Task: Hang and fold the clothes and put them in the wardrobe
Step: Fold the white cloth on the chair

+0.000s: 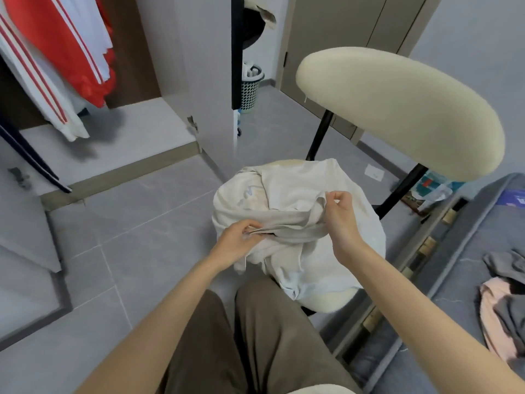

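Note:
A cream-white garment (287, 189) lies crumpled over the seat of a cream chair (397, 109) in front of me. My left hand (238, 240) pinches a fold of the garment at its near left side. My right hand (341, 214) pinches the same stretched fold further right, fingers curled around the cloth. The open wardrobe (136, 129) stands at the left, with a red-and-white striped jacket (56, 52) hanging inside.
The chair's black legs (318, 137) rise behind the seat. A bed (483, 265) at the right carries grey and pink clothes (500, 302). A laundry basket (250, 86) stands by the far door. Grey tiled floor (136, 223) lies between me and the wardrobe.

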{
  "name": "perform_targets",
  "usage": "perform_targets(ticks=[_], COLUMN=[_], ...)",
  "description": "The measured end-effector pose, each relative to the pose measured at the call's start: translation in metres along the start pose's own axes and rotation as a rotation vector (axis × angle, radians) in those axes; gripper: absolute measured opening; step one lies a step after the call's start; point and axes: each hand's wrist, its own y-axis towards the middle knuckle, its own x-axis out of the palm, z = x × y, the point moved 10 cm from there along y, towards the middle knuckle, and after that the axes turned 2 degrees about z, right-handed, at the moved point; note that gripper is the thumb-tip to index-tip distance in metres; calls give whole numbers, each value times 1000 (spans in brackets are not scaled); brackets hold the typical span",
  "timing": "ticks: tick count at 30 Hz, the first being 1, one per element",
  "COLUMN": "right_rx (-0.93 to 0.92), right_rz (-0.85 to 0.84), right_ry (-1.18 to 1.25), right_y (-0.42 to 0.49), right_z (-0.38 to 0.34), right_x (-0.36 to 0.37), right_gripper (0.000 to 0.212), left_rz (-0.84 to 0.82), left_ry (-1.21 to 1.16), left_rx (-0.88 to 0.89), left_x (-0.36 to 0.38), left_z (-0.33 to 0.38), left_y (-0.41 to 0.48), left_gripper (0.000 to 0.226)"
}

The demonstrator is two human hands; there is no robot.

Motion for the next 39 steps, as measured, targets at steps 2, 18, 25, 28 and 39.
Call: perform_targets(ticks=[2, 18, 25, 28, 39], right_rx=[32, 360, 202, 191, 392], right_rz=[-34, -554, -312, -240, 176], right_ry=[-48, -427, -733, -815, -1069], right_y=[24, 27, -3, -24, -175], right_z=[4, -40, -105, -119, -133], right_x=[13, 58, 42, 41, 63], right_gripper=[27, 66, 32, 26, 17], left_rz=[-54, -128, -185, -185, -384], left_ry=[-2, 449, 570, 637, 857], left_rx=[40, -120, -105, -108, 135], left_x=[-5, -140, -199, -232, -283], left_z=[0, 74, 123, 127, 136], left_y=[14, 54, 35, 34, 18], left_gripper=[8, 36, 55, 58, 62])
